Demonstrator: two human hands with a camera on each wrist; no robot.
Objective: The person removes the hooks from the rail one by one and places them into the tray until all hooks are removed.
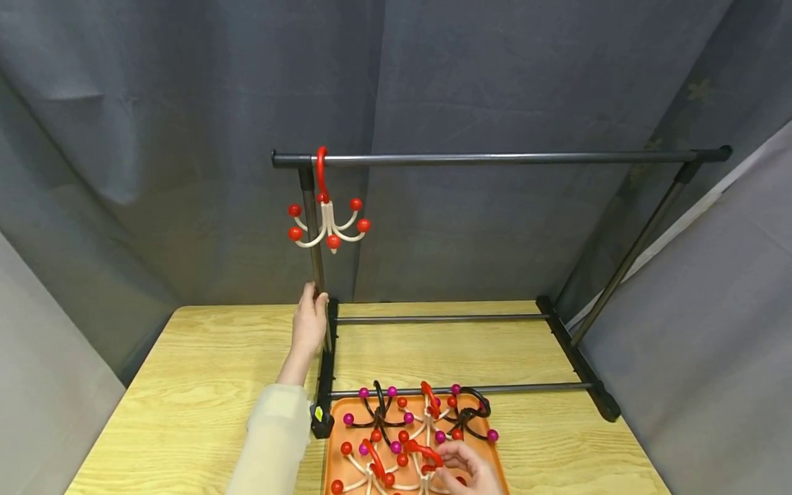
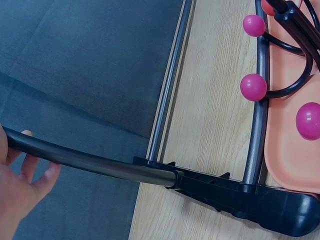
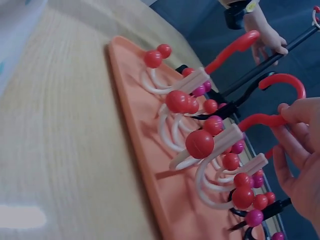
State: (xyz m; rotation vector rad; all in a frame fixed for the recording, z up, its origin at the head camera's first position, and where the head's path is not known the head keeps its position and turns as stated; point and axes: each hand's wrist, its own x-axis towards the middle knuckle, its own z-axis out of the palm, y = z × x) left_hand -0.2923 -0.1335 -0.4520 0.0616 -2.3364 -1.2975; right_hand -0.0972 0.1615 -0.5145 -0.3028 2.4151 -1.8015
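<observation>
My left hand [image 1: 309,324] grips the left upright pole [image 2: 95,162] of a black metal rack, below its top bar. On that bar, at the left end, hangs a white hook hanger [image 1: 328,223] with a red hook and several red-balled curved arms. Low in the head view, my right hand [image 1: 470,471] pinches the red hook of another white hook hanger [image 3: 287,80]. Its balled arms are down at the orange tray [image 1: 502,474], among several more hangers. Some are white with red balls; others, like the black hook hanger [image 1: 379,416], have magenta balls.
The rack's top bar [image 1: 495,159] runs across above the wooden table [image 1: 204,385]. Two lower rods [image 1: 445,319] join its black feet [image 1: 572,357]. The tray lies against the front rod. Grey curtains [image 1: 495,82] stand behind and at the sides.
</observation>
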